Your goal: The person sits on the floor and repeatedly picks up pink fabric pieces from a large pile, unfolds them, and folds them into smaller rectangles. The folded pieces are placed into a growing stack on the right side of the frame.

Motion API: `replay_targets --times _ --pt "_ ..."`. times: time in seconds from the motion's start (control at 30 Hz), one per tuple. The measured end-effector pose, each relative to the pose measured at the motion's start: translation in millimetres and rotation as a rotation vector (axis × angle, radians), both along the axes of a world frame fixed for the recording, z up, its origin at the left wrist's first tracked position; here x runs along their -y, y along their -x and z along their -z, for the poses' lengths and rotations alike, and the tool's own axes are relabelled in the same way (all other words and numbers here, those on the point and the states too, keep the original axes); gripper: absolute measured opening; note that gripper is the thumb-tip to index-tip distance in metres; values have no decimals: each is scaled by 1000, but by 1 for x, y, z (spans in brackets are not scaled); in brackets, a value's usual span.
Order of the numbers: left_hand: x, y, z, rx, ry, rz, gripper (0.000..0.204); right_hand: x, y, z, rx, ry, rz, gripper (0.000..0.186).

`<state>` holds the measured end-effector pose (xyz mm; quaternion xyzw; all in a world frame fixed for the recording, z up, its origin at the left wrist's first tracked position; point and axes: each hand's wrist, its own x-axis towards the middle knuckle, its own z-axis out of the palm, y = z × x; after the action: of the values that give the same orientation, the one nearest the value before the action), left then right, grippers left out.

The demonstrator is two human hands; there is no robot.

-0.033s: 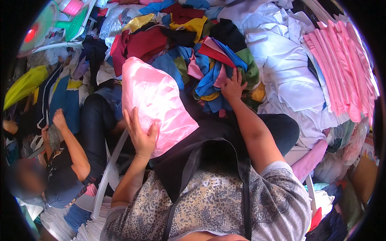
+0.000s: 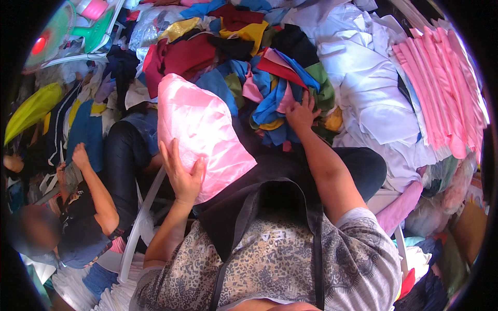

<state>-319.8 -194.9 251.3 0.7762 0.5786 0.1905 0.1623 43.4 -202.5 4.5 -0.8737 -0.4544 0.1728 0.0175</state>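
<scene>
A folded piece of shiny pink fabric lies tilted in front of me, its near corner over my black apron. My left hand rests on its lower left part, fingers extended and thumb held apart. Farther off to the right, my right hand reaches into a heap of coloured cloth scraps. Its fingers are spread and touch the edge of the heap, beside a small pink scrap and a green one. The undersides of both hands are hidden.
White cloth is heaped at the right, beside a row of pink folded strips. Dark red cloth lies beyond the pink fabric. A green fan stands far left. Another person sits at my left; a white plastic armrest lies between us.
My hands and the pink fabric stay where they were. The person at the left has shifted a hand slightly, with the blue cloth near it moving a little.
</scene>
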Motion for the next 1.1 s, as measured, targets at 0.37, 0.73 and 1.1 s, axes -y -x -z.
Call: replay_targets --times 0.37,0.73,1.1 --pt "-3 -3 -1 -7 18 9 84 3 7 -9 -15 54 -55 63" --pt "-2 -4 -1 -25 27 5 84 -6 9 -13 -17 91 46 65" --pt "-4 -9 0 -80 24 22 79 -14 9 -16 -128 270 130 44"
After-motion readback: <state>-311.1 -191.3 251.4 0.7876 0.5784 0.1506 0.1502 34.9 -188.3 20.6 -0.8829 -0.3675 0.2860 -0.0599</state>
